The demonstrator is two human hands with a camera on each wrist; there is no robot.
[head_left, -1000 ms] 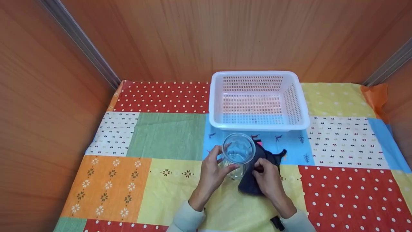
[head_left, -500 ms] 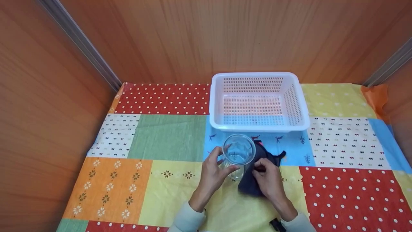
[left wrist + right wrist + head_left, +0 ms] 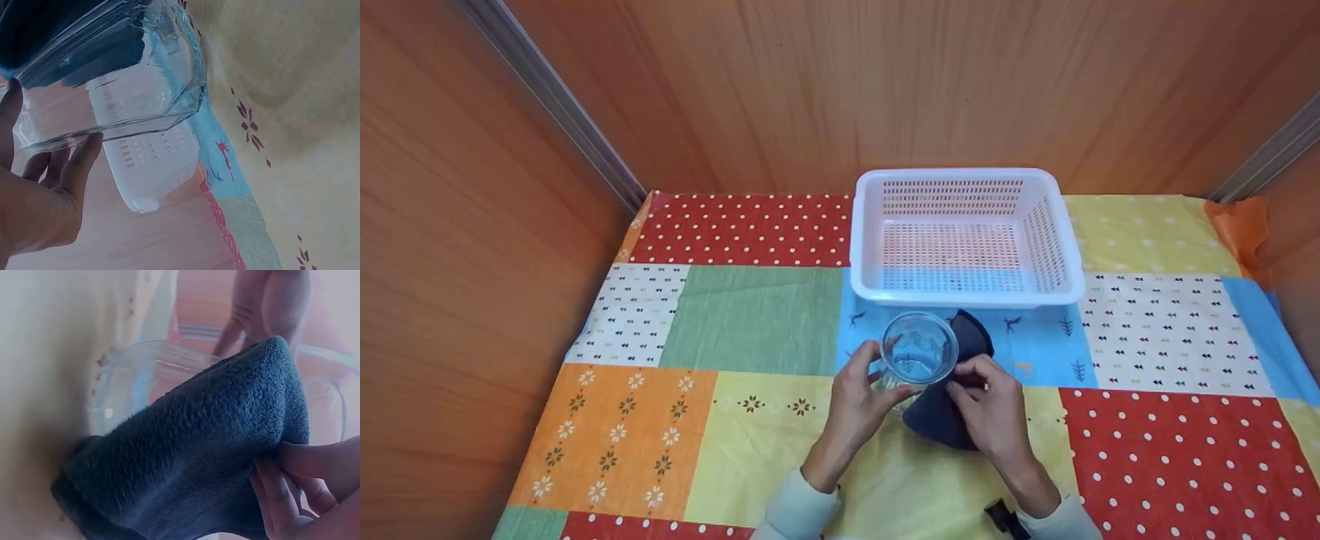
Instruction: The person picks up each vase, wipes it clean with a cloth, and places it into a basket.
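In the head view my left hand (image 3: 855,401) grips a clear glass cup (image 3: 919,352) by its side, thumb near and fingers behind. The cup stands mouth up, tilted toward me. My right hand (image 3: 994,409) pinches a dark blue-grey towel (image 3: 941,424) beside the cup's right side. In the right wrist view the fuzzy towel (image 3: 197,439) hangs from thumb and fingertips and covers part of the glass. The left wrist view shows the faceted glass wall (image 3: 152,95), with fingertips (image 3: 84,157) on it and the dark towel beyond.
A white perforated plastic basket (image 3: 960,296) sits just behind the cup, near the wooden back wall (image 3: 780,97). A patchwork cloth (image 3: 757,315) covers the table. Wooden side panels rise at left and right.
My right hand has shifted slightly and turned the towel. Its upper end now spreads out behind the fingers, and the small loop at its right is no longer visible. The left hand stays nearly still.
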